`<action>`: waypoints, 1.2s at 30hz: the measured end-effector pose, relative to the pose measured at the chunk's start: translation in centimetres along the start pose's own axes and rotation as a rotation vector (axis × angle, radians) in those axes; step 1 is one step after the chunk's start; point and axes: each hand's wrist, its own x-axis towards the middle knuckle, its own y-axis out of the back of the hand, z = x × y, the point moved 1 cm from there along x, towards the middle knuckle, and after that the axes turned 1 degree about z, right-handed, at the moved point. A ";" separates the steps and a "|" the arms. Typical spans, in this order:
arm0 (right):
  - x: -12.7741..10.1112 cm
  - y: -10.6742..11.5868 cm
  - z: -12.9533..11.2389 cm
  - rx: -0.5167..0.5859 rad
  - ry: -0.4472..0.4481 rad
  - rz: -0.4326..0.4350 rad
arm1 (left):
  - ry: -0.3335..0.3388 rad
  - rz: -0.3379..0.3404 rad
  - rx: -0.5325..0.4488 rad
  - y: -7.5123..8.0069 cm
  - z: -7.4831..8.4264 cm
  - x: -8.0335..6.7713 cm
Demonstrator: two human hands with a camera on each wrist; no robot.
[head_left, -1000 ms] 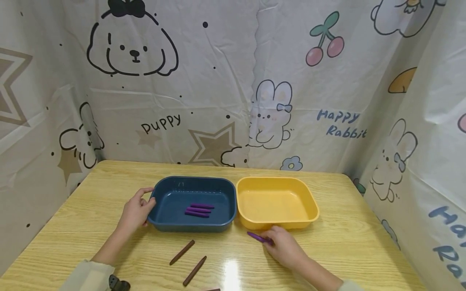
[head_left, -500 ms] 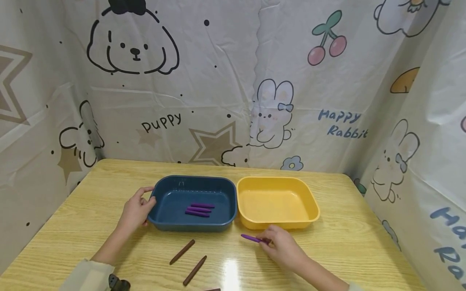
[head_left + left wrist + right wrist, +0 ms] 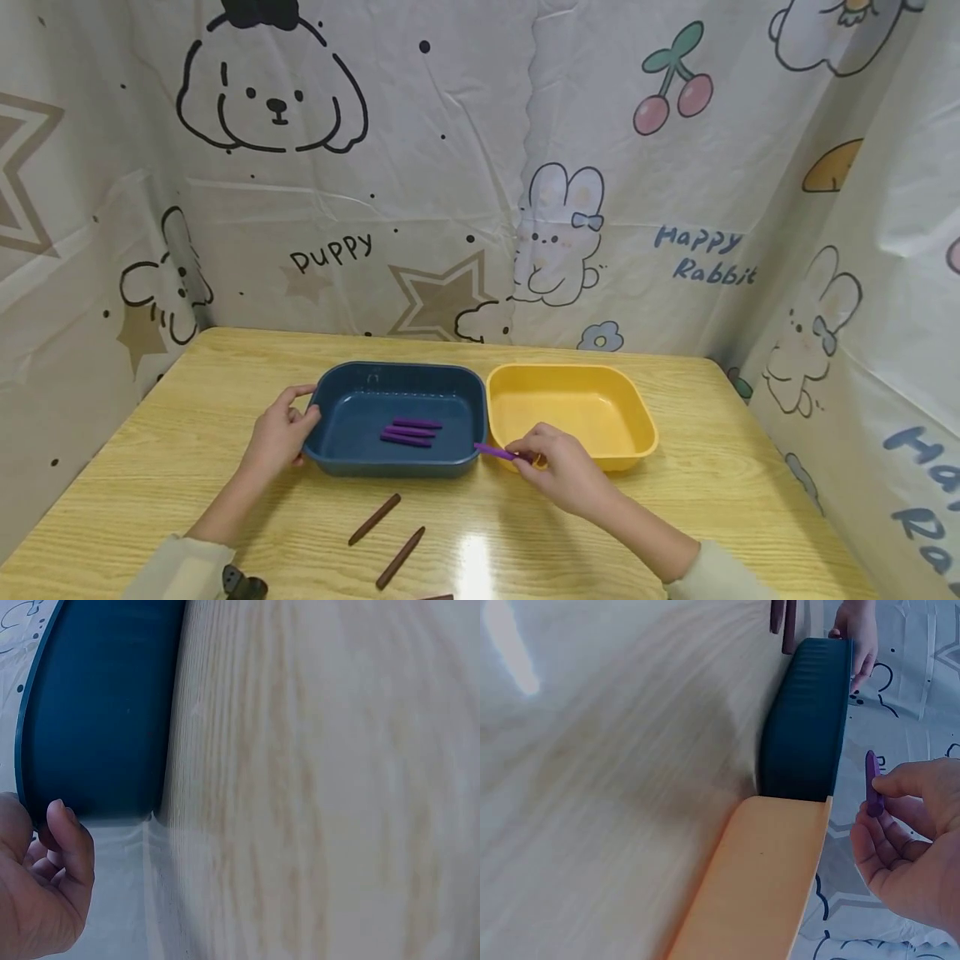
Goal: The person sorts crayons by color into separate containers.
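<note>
My left hand [image 3: 276, 433] grips the left end of a dark blue plastic bin [image 3: 397, 470], with fingers and thumb at its rim [image 3: 22, 787]. Inside the bin lie several purple crayons [image 3: 408, 432], side by side. Between thumb and fingertips, my right hand [image 3: 570, 477] pinches another purple crayon [image 3: 492, 452]. This crayon is raised over the near left corner of a yellow bin [image 3: 611, 462], its tip pointing left toward the blue bin's right rim. The right wrist view shows the held crayon [image 3: 873, 784] above the level of both rims.
Both bins stand side by side on a wood-grain table [image 3: 720, 500]. Two brown crayons [image 3: 375, 519] lie in front of the blue bin, and part of another brown one [image 3: 437, 597] shows at the bottom edge. A printed cloth [image 3: 450, 167] hangs around the table's back and sides.
My right hand has lifted the purple crayon from in front of the yellow bin, moving up and left to the bins' adjoining rims. The left hand keeps its place on the blue bin.
</note>
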 end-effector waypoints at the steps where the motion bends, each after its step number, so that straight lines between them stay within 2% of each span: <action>1: 0.4 0.0 -0.1 0.003 -0.002 -0.002 | 0.000 0.001 -0.002 0.0 0.0 0.0; 14: 5.1 -1.2 -0.9 0.010 -0.013 -0.009 | -0.007 0.000 -0.008 0.1 0.2 -0.1; 24: 7.3 -2.8 -1.5 -0.009 0.051 -0.041 | -0.019 -0.004 -0.002 0.2 0.1 -0.1; 27: 7.9 -3.4 -1.6 -0.015 0.044 -0.060 | -0.021 0.001 0.003 0.3 0.0 0.0; 32: 9.0 -4.5 -1.5 -0.047 0.038 -0.083 | -0.016 0.002 0.008 0.2 0.1 0.0; 36: 9.7 -5.1 -1.4 -0.085 0.074 -0.092 | -0.011 -0.003 0.004 0.1 0.1 -0.1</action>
